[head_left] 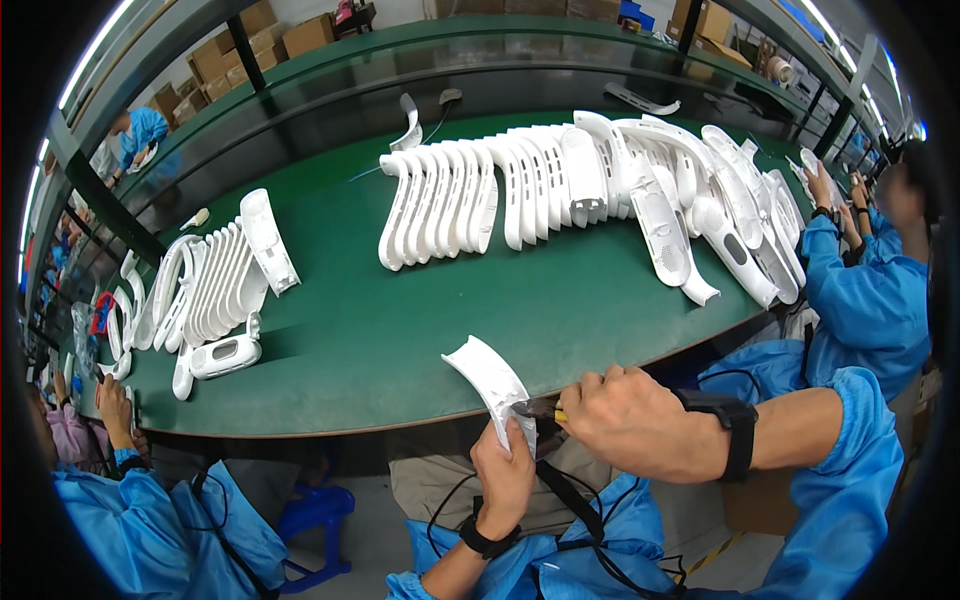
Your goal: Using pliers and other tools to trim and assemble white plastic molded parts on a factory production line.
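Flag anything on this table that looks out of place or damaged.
The white heap at the right end of the long row looks untidy: its shells overlap at mixed angles, while the row's left half is neatly lined up. I can make out no damage on the white piece in the left hand.

A factory assembly workshop, a long green workbench [350,350], rows of matching white curved plastic parts [440,205] on top, co-workers in blue smocks [870,300] seated along the edge, cardboard boxes [308,36] piled behind, dark metal posts [246,52], strip lights [96,50] overhead.
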The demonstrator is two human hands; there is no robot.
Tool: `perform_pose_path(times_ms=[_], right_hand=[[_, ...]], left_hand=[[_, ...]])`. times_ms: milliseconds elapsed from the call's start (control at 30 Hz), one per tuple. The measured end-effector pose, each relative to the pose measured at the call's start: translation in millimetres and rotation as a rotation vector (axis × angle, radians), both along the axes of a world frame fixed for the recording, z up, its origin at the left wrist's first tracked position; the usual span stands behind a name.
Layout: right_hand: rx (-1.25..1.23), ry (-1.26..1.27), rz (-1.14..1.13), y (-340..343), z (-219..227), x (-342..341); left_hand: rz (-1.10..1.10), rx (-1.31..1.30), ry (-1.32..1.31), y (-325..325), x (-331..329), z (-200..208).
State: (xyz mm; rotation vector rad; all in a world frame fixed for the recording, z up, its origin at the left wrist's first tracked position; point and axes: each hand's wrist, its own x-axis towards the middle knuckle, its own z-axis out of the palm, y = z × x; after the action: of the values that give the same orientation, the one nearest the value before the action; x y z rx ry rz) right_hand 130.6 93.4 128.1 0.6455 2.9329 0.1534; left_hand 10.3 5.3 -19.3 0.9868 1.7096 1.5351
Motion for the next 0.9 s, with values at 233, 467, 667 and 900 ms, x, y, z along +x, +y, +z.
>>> perform_pose_path(times_ms=[233, 467, 667, 900], right_hand=[[-0.491, 0.092, -0.178, 13.2, -17.3, 7.7], [-1.542, 0.149, -0.907, 1.4, -37.1, 8.0], [-2.048, 0.573, -0.871, -18.8, -69.9, 17.2], [-1.183, 1.175, -0.418, -24.7, -44.0, 0.6]], left_hand=[[0.029, 0.038, 0.066, 2.3, -1.0, 0.4], [0.018, -0.035, -0.189, 0.5, -4.5, 3.5], [0.029, -0.036, -0.263, 2.7, -2.7, 2.2], [0.015, -0.095, -0.252, 4.1, 2.9, 11.6]])
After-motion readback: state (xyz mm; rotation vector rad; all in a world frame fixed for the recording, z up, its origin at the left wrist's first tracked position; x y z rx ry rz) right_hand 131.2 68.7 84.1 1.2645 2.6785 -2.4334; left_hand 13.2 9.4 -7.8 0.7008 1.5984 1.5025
